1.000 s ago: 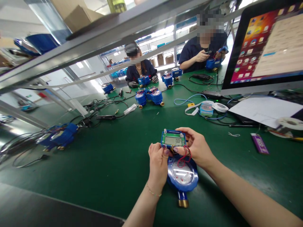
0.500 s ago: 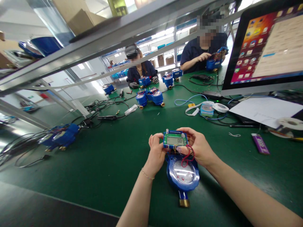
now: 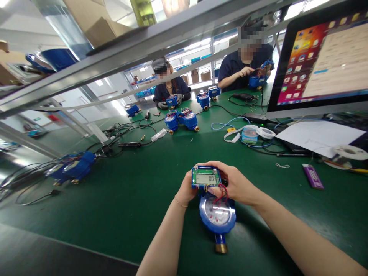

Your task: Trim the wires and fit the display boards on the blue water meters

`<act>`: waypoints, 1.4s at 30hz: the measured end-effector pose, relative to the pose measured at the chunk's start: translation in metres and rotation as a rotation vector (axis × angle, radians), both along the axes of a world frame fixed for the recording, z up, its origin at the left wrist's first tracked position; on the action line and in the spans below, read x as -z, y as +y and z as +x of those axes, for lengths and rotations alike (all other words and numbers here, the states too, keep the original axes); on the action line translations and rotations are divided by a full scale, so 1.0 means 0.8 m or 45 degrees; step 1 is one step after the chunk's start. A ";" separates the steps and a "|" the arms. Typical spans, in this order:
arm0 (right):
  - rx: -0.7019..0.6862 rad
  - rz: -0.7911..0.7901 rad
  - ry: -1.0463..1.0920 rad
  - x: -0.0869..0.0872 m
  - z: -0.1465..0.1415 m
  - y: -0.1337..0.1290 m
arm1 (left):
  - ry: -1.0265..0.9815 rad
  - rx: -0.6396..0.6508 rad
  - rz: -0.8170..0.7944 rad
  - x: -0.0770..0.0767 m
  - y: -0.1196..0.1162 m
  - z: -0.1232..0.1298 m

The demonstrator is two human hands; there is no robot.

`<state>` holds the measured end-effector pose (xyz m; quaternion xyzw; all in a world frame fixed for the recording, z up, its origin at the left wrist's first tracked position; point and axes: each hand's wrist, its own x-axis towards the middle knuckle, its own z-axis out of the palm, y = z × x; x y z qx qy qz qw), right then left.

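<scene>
Though part-hidden, hands (image 3: 240,184) apparently around display (image 3: 205,179).

Place: workshop with shared assembly bench
Bench (image 3: 129,214): long green surface, blue meters (image 3: 188,119) and tangled cables (image 3: 115,134) across it
Screen (image 3: 330,65): at right edge
Background: two seated workers, stocked shelving (image 3: 201,63)

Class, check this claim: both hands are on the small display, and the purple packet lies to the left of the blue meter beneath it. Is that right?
Not quite: the head view shows the purple packet lying to the right of the blue meter. Both hands are on the small display.
</scene>
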<state>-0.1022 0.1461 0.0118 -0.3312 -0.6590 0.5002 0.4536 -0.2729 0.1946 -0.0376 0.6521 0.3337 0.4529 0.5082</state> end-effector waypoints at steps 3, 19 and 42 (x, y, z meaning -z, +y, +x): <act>0.032 0.219 -0.274 -0.002 -0.003 -0.002 | -0.043 -0.122 0.000 0.016 -0.003 -0.003; 0.234 0.124 -0.379 -0.017 0.001 -0.014 | -0.071 -0.356 0.121 0.004 -0.005 -0.015; 0.708 0.706 -0.584 -0.040 0.009 -0.010 | -0.097 -0.522 0.185 -0.023 -0.059 0.022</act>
